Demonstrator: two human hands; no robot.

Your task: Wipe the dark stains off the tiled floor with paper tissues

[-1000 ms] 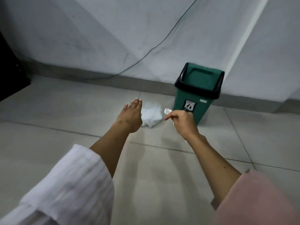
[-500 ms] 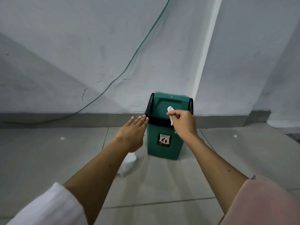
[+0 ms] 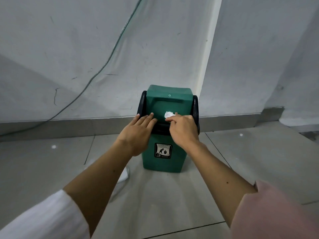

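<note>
A green bin (image 3: pixel 164 161) with a black rim and a swing lid stands on the tiled floor (image 3: pixel 250 161) against the wall. My left hand (image 3: pixel 138 133) lies flat with its fingers pressed on the lid's left side. My right hand (image 3: pixel 183 130) pinches a small crumpled white tissue (image 3: pixel 168 114) right at the lid. A second white tissue (image 3: pixel 125 175) lies on the floor left of the bin, mostly hidden behind my left forearm. No dark stains show on the tiles in view.
A grey wall (image 3: pixel 86 49) with a skirting strip rises just behind the bin. A thin green cable (image 3: pixel 110 56) runs diagonally down the wall to the left. A wall corner and step stand at the far right.
Both hands have moved forward to the bin. The left hand now presses on the lid, and the right hand has brought the tissue up to the lid. The view has come closer.
</note>
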